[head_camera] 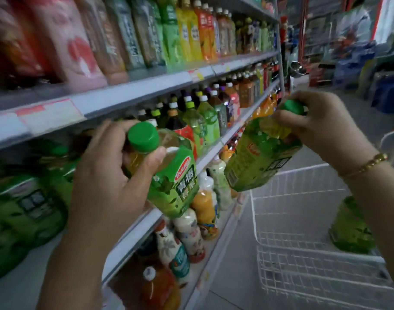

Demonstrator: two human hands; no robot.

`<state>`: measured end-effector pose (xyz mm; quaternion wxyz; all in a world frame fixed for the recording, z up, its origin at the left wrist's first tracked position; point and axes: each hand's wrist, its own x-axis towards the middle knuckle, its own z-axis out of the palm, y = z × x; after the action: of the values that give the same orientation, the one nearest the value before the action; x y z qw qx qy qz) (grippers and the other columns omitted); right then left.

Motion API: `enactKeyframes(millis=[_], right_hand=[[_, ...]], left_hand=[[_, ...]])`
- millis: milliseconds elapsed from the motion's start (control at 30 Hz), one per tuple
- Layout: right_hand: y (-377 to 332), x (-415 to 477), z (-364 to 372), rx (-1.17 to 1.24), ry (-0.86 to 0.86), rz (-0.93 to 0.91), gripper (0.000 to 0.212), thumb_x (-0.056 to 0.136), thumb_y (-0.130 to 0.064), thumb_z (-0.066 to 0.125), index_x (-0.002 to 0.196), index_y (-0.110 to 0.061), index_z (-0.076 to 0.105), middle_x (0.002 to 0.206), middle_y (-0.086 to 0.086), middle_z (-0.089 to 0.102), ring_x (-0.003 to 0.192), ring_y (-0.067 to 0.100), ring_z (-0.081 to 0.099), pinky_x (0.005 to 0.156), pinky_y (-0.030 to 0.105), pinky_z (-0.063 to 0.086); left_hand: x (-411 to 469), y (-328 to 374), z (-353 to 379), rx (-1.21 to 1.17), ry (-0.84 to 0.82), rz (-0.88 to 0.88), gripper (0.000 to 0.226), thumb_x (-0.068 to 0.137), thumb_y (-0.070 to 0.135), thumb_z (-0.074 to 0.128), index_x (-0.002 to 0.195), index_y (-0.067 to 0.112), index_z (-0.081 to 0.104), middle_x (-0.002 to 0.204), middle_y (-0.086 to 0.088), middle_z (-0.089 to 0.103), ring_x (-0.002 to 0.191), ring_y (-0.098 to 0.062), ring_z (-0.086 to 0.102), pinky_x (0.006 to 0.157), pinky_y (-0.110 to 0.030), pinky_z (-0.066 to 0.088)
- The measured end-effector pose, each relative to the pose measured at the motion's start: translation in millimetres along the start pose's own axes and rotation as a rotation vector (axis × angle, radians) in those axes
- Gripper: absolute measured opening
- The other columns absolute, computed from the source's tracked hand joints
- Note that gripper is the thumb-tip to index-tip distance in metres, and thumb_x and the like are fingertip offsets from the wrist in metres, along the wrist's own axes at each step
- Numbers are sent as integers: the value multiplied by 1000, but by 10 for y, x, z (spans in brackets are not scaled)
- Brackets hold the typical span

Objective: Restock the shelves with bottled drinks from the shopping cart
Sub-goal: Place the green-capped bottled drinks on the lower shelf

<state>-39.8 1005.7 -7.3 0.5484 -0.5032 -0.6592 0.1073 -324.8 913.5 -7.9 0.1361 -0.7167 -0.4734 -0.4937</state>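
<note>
My left hand [106, 175] grips a green-capped green tea bottle [169, 173] by its neck, tilted over the front edge of the middle shelf [135, 231]. My right hand [319, 126] holds a second, similar green tea bottle [258, 157] by its cap and neck, hanging tilted in the aisle above the white wire shopping cart [292, 220]. One more green bottle [350, 227] lies in the cart at its right side, partly hidden by my right forearm. Blurred green bottles [28, 204] stand on the shelf left of my left hand.
Shelves on the left are packed with bottled drinks: tall tea and juice bottles [191, 34] on top, smaller bottles [209, 117] in the middle row, milky and orange drinks [191, 233] below. The grey floor aisle runs right, with stacked goods [348, 52] at the far end.
</note>
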Motion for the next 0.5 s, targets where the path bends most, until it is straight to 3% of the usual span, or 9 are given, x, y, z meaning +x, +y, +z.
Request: enactKeyframes(millis=[67, 167, 200, 333, 500], right_hand=[[-294, 25, 209, 116, -33, -75, 23, 83, -19, 68, 94, 0, 61, 83, 15, 62, 70, 23, 67, 60, 41, 59], [-734, 4, 589, 348, -72, -121, 19, 85, -13, 64, 94, 3, 59, 81, 13, 58, 53, 3, 61, 46, 18, 52], [-869, -12, 722, 384, -72, -134, 20, 85, -12, 63, 92, 5, 58, 78, 12, 57, 49, 2, 59, 43, 18, 50], [-1270, -213, 1280, 498, -126, -145, 17, 82, -13, 63, 86, 2, 57, 66, 4, 55, 46, 7, 58, 47, 44, 55], [-1464, -590, 1930, 562, -218, -218, 20, 71, -33, 61, 82, -18, 55, 76, 0, 59, 66, 24, 62, 56, 50, 53]], left_hand=[[-105, -79, -231, 111, 7, 18, 30, 83, 40, 51, 104, 19, 54, 87, 14, 37, 72, 0, 42, 67, -6, 36], [-307, -205, -544, 240, 20, -7, 33, 85, 39, 49, 105, 13, 53, 92, 16, 35, 78, -2, 38, 72, -2, 34], [-376, -249, -639, 273, 29, -21, 33, 85, 39, 49, 105, 13, 53, 93, 17, 34, 79, -2, 38, 72, -2, 34], [-583, -470, -936, 391, 61, -112, 41, 86, 46, 45, 109, 13, 52, 93, 19, 31, 79, -4, 38, 65, -12, 36], [-837, -846, -1189, 513, 7, -227, 47, 87, 47, 48, 114, 9, 53, 95, 5, 43, 84, -15, 45, 65, -30, 37]])
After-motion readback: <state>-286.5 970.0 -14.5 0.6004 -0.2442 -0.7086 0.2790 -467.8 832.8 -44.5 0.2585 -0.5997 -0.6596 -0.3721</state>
